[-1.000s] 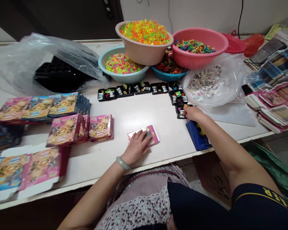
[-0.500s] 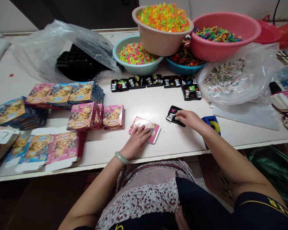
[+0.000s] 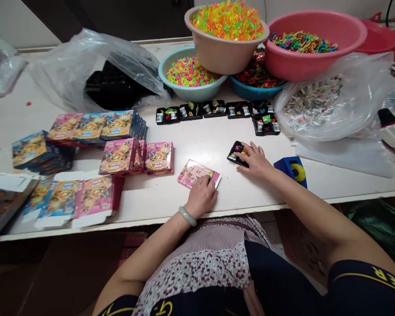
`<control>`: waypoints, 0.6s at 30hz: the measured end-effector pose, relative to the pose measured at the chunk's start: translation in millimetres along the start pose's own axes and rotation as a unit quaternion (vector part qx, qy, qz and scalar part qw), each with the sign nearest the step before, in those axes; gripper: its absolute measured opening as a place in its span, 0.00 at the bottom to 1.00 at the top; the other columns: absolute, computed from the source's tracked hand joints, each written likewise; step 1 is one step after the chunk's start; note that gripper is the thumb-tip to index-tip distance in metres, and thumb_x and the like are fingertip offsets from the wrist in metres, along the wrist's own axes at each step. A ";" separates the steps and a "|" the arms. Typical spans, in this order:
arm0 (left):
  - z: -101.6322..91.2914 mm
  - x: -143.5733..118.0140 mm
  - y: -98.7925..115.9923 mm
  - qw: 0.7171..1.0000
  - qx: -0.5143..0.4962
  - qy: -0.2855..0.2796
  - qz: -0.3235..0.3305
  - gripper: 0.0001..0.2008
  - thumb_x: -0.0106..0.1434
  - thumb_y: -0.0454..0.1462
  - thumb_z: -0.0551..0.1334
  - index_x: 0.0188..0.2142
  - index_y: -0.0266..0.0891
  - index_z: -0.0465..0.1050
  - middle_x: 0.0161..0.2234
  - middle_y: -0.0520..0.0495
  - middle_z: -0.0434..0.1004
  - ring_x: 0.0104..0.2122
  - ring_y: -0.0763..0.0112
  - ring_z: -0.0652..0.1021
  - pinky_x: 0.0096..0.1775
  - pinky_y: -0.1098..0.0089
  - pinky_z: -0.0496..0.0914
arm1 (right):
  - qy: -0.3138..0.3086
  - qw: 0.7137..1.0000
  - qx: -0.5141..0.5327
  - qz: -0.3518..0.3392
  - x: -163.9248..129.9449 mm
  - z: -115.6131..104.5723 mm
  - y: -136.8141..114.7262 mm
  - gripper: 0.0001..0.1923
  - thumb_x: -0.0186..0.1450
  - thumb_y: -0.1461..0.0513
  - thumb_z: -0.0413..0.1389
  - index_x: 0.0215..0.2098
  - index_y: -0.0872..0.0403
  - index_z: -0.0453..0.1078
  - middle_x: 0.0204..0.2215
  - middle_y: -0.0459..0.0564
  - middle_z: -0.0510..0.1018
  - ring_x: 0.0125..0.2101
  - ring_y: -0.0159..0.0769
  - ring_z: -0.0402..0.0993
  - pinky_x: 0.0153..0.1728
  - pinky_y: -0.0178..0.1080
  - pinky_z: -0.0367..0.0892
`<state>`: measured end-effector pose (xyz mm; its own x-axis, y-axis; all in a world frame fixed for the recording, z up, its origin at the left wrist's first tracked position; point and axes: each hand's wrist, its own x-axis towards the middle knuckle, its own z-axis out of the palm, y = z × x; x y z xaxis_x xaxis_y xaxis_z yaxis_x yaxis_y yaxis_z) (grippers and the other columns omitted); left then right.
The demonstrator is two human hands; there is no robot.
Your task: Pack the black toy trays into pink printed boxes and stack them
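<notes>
A flat pink printed box (image 3: 191,171) lies on the table in front of me. My left hand (image 3: 202,193), with a pale bangle at its wrist, is closed at the box's right end, fingers curled over that edge. To the right, my right hand (image 3: 255,161) rests over a small black compartment tray (image 3: 234,149), its fingers spread and touching it. Small coloured pieces and a white packet show in the tray; the hand covers the rest. A blue tape dispenser (image 3: 283,166) stands beside my right forearm.
Filled black trays (image 3: 191,112) line the table's back. Behind them stand a teal basin (image 3: 194,93), a beige basin (image 3: 217,55) and a pink basin (image 3: 311,66) of small pieces. A clear bag of packets (image 3: 316,105) lies right; stacked printed boxes (image 3: 118,156) stand left.
My left hand has slid right along the pink box to its end, and its fingers have curled. My right hand's fingers have spread over the tray. The view has shifted slightly.
</notes>
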<state>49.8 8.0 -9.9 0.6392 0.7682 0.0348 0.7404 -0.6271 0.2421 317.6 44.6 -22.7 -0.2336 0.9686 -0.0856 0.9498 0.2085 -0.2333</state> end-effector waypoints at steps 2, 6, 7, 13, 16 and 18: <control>-2.5 -0.3 -2.0 1.000 -0.016 -0.002 0.004 0.06 0.62 0.36 0.58 0.37 0.35 0.69 0.45 0.36 0.69 0.42 0.57 0.71 0.42 0.57 0.71 | 0.006 1.000 0.001 -0.011 -0.8 -0.2 -2.1 0.28 0.64 0.51 0.56 0.62 0.44 0.62 0.68 0.54 0.49 0.66 0.62 0.39 0.60 0.63 0.45; -4.1 -0.3 -3.5 0.999 -0.032 -0.010 0.006 0.06 0.63 0.36 0.58 0.36 0.34 0.69 0.45 0.36 0.70 0.42 0.57 0.72 0.41 0.58 0.72 | 0.000 1.000 0.010 0.009 2.2 0.2 -4.5 0.25 0.63 0.52 0.56 0.59 0.43 0.66 0.67 0.52 0.51 0.66 0.62 0.39 0.61 0.64 0.43; -3.7 -0.4 -3.7 0.999 -0.036 -0.011 0.005 0.06 0.63 0.36 0.58 0.36 0.35 0.69 0.45 0.36 0.70 0.41 0.58 0.73 0.40 0.59 0.72 | -0.004 1.000 0.017 0.019 4.1 0.8 -3.8 0.25 0.63 0.51 0.57 0.58 0.42 0.67 0.67 0.51 0.51 0.66 0.63 0.39 0.61 0.65 0.42; -2.5 -0.4 -10.3 0.990 -0.140 0.012 0.012 0.06 0.65 0.34 0.54 0.33 0.36 0.68 0.45 0.39 0.72 0.40 0.63 0.75 0.40 0.62 0.71 | 0.011 0.997 0.065 0.046 16.0 7.9 8.4 0.22 0.62 0.55 0.57 0.55 0.40 0.70 0.65 0.51 0.55 0.63 0.59 0.50 0.58 0.63 0.51; -7.5 1.8 -17.5 0.961 -0.271 0.057 0.005 0.07 0.65 0.34 0.54 0.29 0.38 0.66 0.45 0.42 0.74 0.42 0.66 0.75 0.42 0.64 0.70 | 0.039 0.996 0.078 0.001 8.7 5.8 7.6 0.20 0.62 0.57 0.57 0.53 0.41 0.72 0.62 0.53 0.60 0.60 0.55 0.56 0.56 0.61 0.57; -13.0 4.1 -23.0 0.928 -0.360 0.090 -0.021 0.09 0.65 0.35 0.56 0.27 0.38 0.65 0.46 0.43 0.75 0.42 0.67 0.76 0.42 0.66 0.70 | 0.045 0.992 0.094 -0.064 -5.7 -0.5 0.5 0.18 0.63 0.58 0.57 0.52 0.39 0.72 0.61 0.52 0.61 0.60 0.54 0.57 0.55 0.62 0.58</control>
<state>32.6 27.3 -2.7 0.5192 0.8403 0.1559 0.3913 -0.3960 0.8307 319.6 39.2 -21.8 -0.3229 0.9455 0.0424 0.8554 0.3107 -0.4143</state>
